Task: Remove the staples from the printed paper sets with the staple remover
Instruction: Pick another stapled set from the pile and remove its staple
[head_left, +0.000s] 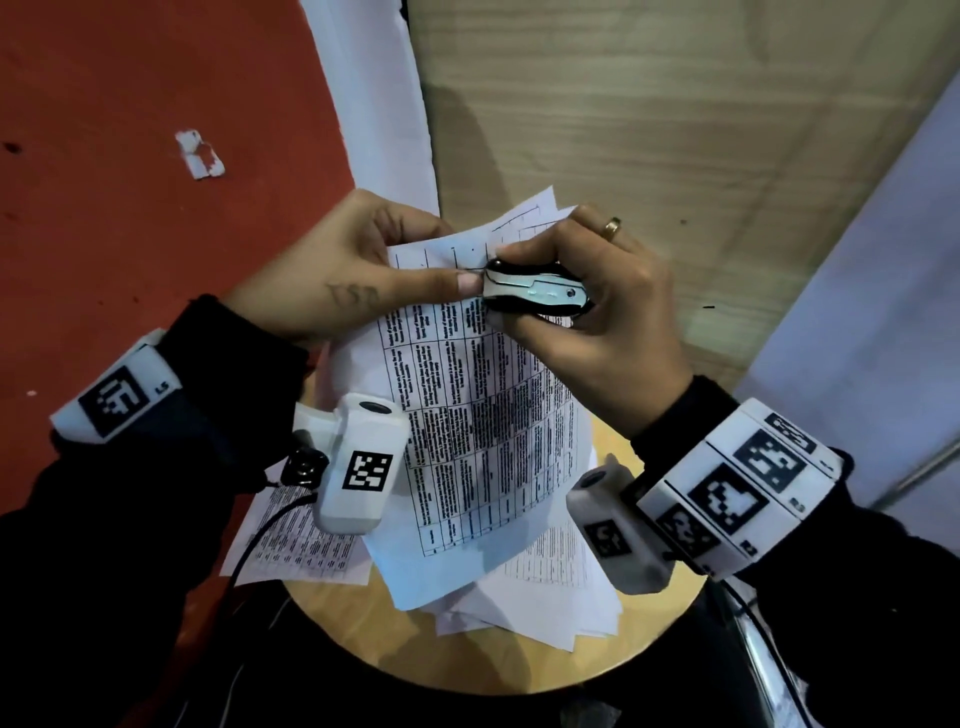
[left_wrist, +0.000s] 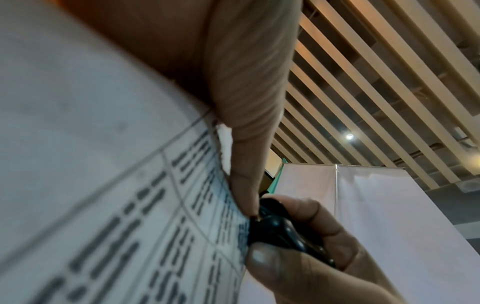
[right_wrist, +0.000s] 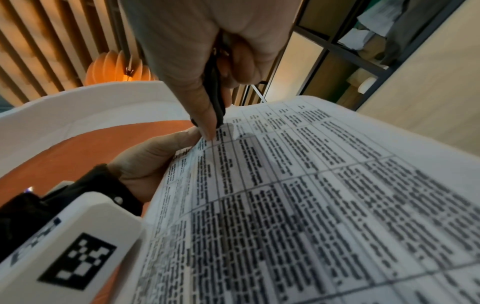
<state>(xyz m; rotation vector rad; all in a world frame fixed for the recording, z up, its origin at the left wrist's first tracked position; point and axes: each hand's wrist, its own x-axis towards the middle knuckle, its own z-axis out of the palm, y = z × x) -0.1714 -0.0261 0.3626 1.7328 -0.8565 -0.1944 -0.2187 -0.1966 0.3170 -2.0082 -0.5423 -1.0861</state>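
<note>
A printed paper set (head_left: 483, 415) with dense tables is held up over the round wooden table (head_left: 649, 639). My left hand (head_left: 363, 265) pinches its top corner, thumb on the front and fingers behind. My right hand (head_left: 587, 312) grips the black and silver staple remover (head_left: 535, 291), squeezed shut, its jaws at the sheet's upper edge right beside my left thumb. In the left wrist view the staple remover (left_wrist: 280, 232) meets the paper set (left_wrist: 130, 205) at my thumb tip. The right wrist view shows the black staple remover (right_wrist: 215, 90) pressed onto the paper set (right_wrist: 311, 195). No staple can be made out.
More loose printed sheets (head_left: 540, 597) lie piled on the table under the held set, some (head_left: 296, 545) hanging over its left edge. A red floor (head_left: 130, 182) with a scrap of white paper (head_left: 200, 153) lies left. White panels (head_left: 857, 312) stand to the right and behind.
</note>
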